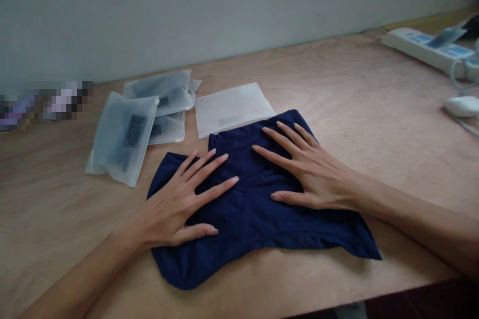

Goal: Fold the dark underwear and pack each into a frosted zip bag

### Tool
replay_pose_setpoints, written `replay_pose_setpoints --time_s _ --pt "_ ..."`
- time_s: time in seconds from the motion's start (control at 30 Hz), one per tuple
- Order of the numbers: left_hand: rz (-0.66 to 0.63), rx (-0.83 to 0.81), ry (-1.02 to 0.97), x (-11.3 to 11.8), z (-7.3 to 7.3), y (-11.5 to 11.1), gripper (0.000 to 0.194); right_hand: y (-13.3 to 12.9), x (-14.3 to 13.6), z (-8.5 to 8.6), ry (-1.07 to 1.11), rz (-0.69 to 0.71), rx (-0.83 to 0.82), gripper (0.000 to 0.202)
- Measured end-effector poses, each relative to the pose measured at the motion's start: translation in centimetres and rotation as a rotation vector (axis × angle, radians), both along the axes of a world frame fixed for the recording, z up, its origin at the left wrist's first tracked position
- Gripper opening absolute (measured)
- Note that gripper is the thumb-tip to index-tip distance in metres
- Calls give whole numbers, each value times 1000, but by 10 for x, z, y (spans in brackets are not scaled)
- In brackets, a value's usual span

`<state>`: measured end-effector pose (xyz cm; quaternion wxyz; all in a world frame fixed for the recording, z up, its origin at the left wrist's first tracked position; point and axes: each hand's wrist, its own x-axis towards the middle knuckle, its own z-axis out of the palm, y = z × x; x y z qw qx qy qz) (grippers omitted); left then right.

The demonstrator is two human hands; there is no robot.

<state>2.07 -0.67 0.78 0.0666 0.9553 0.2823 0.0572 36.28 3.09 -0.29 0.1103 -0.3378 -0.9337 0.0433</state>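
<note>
A dark blue cloth garment (247,214) lies spread on the wooden table (374,89), with some small creases in it. My left hand (183,199) rests palm down on its left part, fingers spread. On the upper right part lies my right hand (307,169), also flat with the fingers apart. Neither hand grips the fabric. Just behind the garment is a flat white frosted pouch (234,107), its near edge close to the cloth.
Several frosted zip bags with dark contents, one bag (123,137) in front of another (160,89), lie at the back left. A white power strip (430,52) with cables and a white plug-like item (462,106) are at the right. A wall (224,10) stands behind.
</note>
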Motion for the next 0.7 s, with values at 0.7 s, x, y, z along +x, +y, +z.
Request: replay_pose_setpoints --time_s 0.7 --pt "-239 -233 -281 9 9 -15 15 -15 -13 8 319 543 -434 10"
